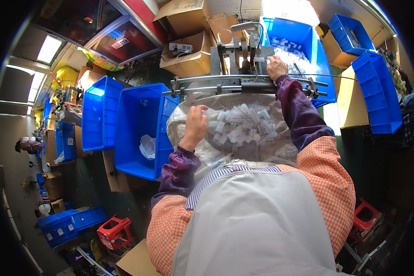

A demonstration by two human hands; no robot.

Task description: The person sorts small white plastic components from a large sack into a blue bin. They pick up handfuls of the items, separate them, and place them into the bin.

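Observation:
My left hand (196, 125) is over the left side of a pale plastic-covered cloth (179, 120), fingers bent together; anything between them is too small to make out. On the cloth lies a heap of translucent white plastic pieces (246, 123) with thin dark wires among them. My right hand (277, 68) reaches farther out, to the right end of a dark bench machine (244, 55). Its fingers are bent down against the machine, and what they pinch is hidden. Two metal rods (211, 80) run across the machine's front, between it and the heap.
A blue bin (324, 69) of white pieces stands right of the machine. Left of the cloth are a blue bin (140, 131) with a clear bag and another blue bin (99, 112). Cardboard boxes (184, 55) stand behind. A red stool (116, 233) is at lower left.

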